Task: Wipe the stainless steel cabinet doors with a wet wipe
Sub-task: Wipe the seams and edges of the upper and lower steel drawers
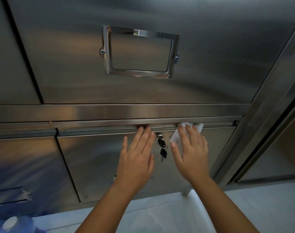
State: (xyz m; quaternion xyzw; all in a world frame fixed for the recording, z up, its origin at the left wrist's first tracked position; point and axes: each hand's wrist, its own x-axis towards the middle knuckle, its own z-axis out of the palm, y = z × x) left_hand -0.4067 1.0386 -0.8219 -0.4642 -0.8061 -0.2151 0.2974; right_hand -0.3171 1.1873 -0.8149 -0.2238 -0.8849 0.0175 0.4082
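Head view, lower cabinet door [93, 158]: closed brushed steel, with both hands on its upper part just under the horizontal rail [101, 123].
Wet wipe [175, 137]: white, spread under the right hand against the door's upper right area, with its top edge bunched at the rail.
Right hand [192, 152]: flat, fingers straight, pressing the wipe to the steel, with no finger curled round it.
Left hand [136, 155]: flat and bare, palm on the door, straight fingertips reaching the rail; it holds nothing.
Keys [162, 149]: one sits in the lock [160, 136] and a second hangs below it on a ring. They are between the two hands and just beside the wipe.
Risk, keys: a sweep to the left would likely catch the wipe on the keys, tearing it or knocking them against the steel.
Risk, grip: the wipe is held by flat pressure alone, so it could slip out and drop to the floor [160, 216] if the pressure eases.
Cabinet contents: hidden, since every door in view is shut.
Upper door [67, 73]: carries a label frame [140, 52] with only bare metal showing inside it and no card that can be made out.
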